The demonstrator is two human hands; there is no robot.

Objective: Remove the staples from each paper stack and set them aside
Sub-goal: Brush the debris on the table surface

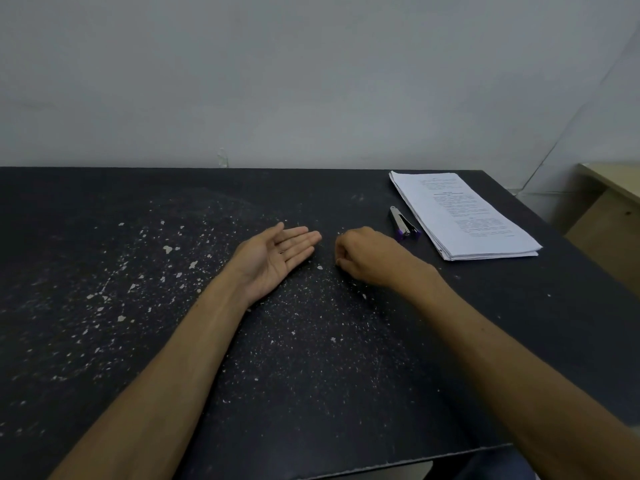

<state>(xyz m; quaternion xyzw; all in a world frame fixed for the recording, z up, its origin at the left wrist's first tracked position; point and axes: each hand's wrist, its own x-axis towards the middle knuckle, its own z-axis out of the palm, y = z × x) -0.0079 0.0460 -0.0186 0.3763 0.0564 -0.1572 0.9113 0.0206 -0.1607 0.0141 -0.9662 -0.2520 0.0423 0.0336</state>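
Note:
My left hand (277,252) lies palm up on the black table, fingers straight. A small thin staple (282,252) rests on its palm. Just to the right, my right hand (363,256) sits knuckles up with its fingers curled under, fingertips on the table; whether they pinch anything is hidden. A stack of printed white paper (464,216) lies at the back right of the table. Between that stack and my right hand lies a staple remover (401,224), silver with a purple end.
The black table (173,341) is flecked with white paint specks. A pale wall rises right behind it. The table's right edge runs close past the paper, with a wooden desk (613,183) beyond it. The near edge is just under my forearms.

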